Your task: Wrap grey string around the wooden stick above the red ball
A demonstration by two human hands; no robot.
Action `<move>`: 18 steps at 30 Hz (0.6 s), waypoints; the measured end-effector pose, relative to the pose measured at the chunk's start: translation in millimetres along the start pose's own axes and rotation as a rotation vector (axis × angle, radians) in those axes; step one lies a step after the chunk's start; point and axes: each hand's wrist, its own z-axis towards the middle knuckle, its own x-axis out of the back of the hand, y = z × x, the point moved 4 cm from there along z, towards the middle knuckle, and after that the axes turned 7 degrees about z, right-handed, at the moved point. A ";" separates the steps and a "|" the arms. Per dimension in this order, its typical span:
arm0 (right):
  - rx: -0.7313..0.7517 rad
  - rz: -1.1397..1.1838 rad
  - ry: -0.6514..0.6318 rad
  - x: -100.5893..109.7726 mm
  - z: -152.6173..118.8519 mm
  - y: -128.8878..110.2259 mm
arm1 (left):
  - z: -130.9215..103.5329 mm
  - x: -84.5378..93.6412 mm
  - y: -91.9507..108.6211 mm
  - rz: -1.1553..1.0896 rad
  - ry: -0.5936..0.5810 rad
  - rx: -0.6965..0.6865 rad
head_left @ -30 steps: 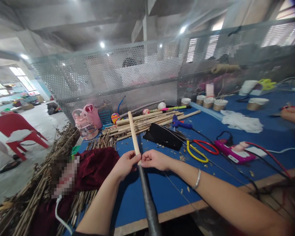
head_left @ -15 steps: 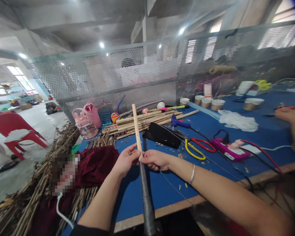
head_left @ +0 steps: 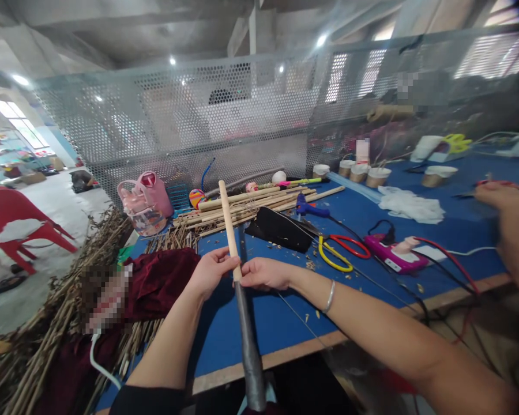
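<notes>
A pale wooden stick (head_left: 228,222) stands out over the table, its near part a dark grey, tapered sleeve or tube (head_left: 248,340) that runs down to my lap. My left hand (head_left: 214,271) pinches the stick from the left, just above where wood and grey meet. From the right, the thumb and fingers of my right hand (head_left: 266,274) close on the same joint; some of these fingers are hidden. A thin wire (head_left: 303,320) runs from beneath my right hand to the table edge.
More wooden sticks (head_left: 259,202) lie behind, beside a black cloth-like piece (head_left: 279,227), a blue glue gun (head_left: 311,207) and scissors (head_left: 346,251). Dried stalks (head_left: 47,323) and dark red cloth (head_left: 160,282) are left. A magenta power strip (head_left: 395,253) and another person's hand (head_left: 501,196) are right.
The small dark spots on the wooden stick no longer show, so it appears turned in my hands. Both hands remain at the joint. The view has shifted slightly.
</notes>
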 end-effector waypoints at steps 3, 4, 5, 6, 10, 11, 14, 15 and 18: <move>0.026 0.011 -0.002 1.4 -1.0 -1.3 | -1.8 -2.2 0.7 -0.105 -0.033 0.030; 0.040 0.007 0.002 1.9 -1.0 -1.6 | -2.2 -3.8 1.1 -0.129 -0.041 0.031; 0.055 0.000 0.006 2.5 -0.9 -1.7 | -2.5 -5.2 1.4 -0.134 -0.039 0.029; 0.069 -0.009 0.013 3.3 -0.7 -1.6 | -2.6 -6.2 1.5 -0.116 -0.023 0.025; 0.064 -0.019 0.048 8.1 0.9 2.4 | -1.6 -4.9 -0.3 0.085 0.094 0.021; 0.051 -0.008 0.052 9.1 1.4 4.0 | -1.2 -4.4 -1.2 0.118 0.104 0.024; 0.031 0.023 0.045 10.4 2.1 7.0 | 0.4 -3.9 -4.4 0.133 0.088 0.018; 0.031 0.025 0.038 10.4 2.0 7.2 | 0.9 -4.1 -5.6 0.130 0.082 0.012; 0.027 0.009 0.023 10.3 0.6 6.0 | 1.6 -6.9 -9.2 0.113 0.071 0.013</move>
